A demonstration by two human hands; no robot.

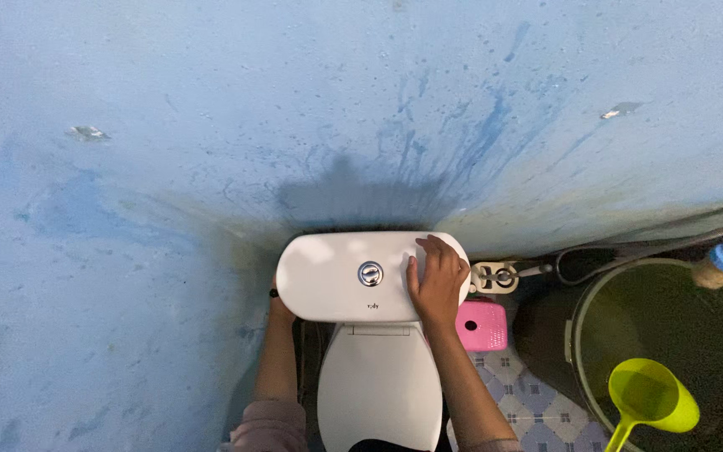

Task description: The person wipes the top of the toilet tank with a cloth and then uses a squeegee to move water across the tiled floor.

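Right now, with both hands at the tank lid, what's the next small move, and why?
Probably lift the lid straight up a little: the right hand lies flat on top, the left hand grips its left edge, so both ends are held.

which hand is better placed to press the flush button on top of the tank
Right. The right hand lies flat on the tank lid, just beside the flush button; the left hand is mostly hidden at the lid's left edge.

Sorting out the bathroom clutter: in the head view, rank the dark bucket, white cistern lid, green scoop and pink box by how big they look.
1. Bucket, partly cut off
2. Cistern lid
3. Green scoop
4. Pink box, partly hidden, close to the scoop
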